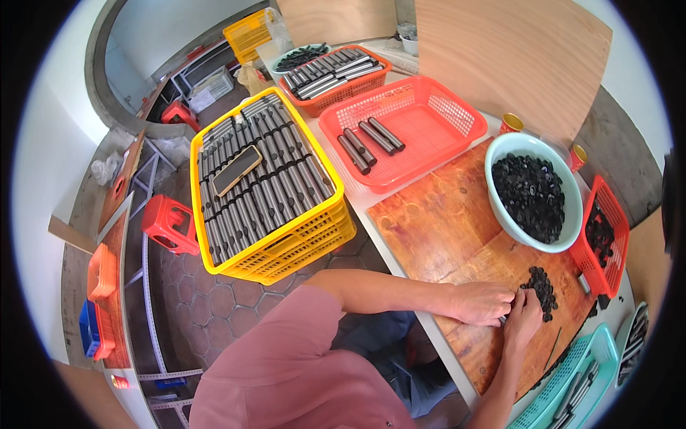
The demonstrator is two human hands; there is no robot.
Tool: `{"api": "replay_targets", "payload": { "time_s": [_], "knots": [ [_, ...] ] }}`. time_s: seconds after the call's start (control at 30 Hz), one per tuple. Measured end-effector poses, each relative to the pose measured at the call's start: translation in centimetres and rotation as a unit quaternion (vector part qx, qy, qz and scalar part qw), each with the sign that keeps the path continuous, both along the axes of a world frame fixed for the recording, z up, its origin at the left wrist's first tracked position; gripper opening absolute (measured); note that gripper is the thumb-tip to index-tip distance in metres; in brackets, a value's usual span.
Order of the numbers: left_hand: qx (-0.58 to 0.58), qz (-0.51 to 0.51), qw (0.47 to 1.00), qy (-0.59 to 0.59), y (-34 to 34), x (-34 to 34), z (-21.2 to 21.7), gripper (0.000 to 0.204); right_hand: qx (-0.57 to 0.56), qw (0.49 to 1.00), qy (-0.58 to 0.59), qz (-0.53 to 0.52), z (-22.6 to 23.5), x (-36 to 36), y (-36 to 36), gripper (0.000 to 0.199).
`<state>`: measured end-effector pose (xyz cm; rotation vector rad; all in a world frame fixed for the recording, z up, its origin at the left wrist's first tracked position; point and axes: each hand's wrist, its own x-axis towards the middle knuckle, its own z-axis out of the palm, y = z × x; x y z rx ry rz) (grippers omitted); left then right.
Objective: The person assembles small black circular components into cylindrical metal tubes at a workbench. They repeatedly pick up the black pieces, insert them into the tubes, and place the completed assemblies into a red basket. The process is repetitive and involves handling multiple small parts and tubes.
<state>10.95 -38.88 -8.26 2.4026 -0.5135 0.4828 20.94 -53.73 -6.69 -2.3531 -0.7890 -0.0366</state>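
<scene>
My left hand (482, 304) is closed over the wooden board, its fingers round a short grey metal tube (503, 319) that is mostly hidden. Touching it from the right, my right hand (524, 318) has its fingers pinched together at the tube's end; whatever sits in that pinch is too small to make out. Just beyond my fingers lies a loose pile of small black caps (543, 293). A pale blue bowl (493, 193) full of similar black pieces stands farther back on the board. Several finished-looking metal tubes (371, 136) lie in a red basket (443, 154) at the far side.
A yellow crate (286, 264) packed with metal tubes stands to the left, a phone (237, 171) on top. Behind is a red basket (336, 104) of tubes. At right are a small red basket (607, 275) and a teal basket (604, 350). A thin rod (553, 348) lies nearby.
</scene>
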Motion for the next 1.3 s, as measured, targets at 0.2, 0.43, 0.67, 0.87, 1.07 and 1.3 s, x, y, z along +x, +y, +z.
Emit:
{"api": "replay_targets", "payload": {
  "time_s": [0.2,0.43,0.67,0.87,1.07,1.3],
  "knots": [
    [-0.018,-0.009,1.000,0.011,0.2,0.1,0.2,0.032,-0.004,1.000,-0.012,-0.013,-0.1,0.1,0.3,0.023],
    [-0.003,-0.018,1.000,-0.015,0.0,-0.1,0.0,0.025,-0.038,0.996,-0.077,-0.001,-1.0,-0.4,-0.1,0.023],
    [0.039,0.005,0.995,-0.091,-0.1,-0.4,0.1,0.019,-0.021,0.995,-0.098,-0.009,-0.4,-0.6,0.1,0.016],
    [0.041,0.035,0.996,-0.065,0.2,0.1,0.6,0.026,0.181,0.981,0.006,-0.074,-0.7,0.2,-0.8,0.020],
    [-0.155,0.065,0.953,0.250,3.8,-2.3,7.3,0.056,0.238,0.967,0.004,-0.093,-1.1,0.1,-1.5,0.023],
    [-0.036,0.254,0.952,0.170,18.3,-7.2,17.6,0.046,0.213,0.973,0.030,-0.089,-0.6,-0.4,-1.2,0.025]
  ]
}}
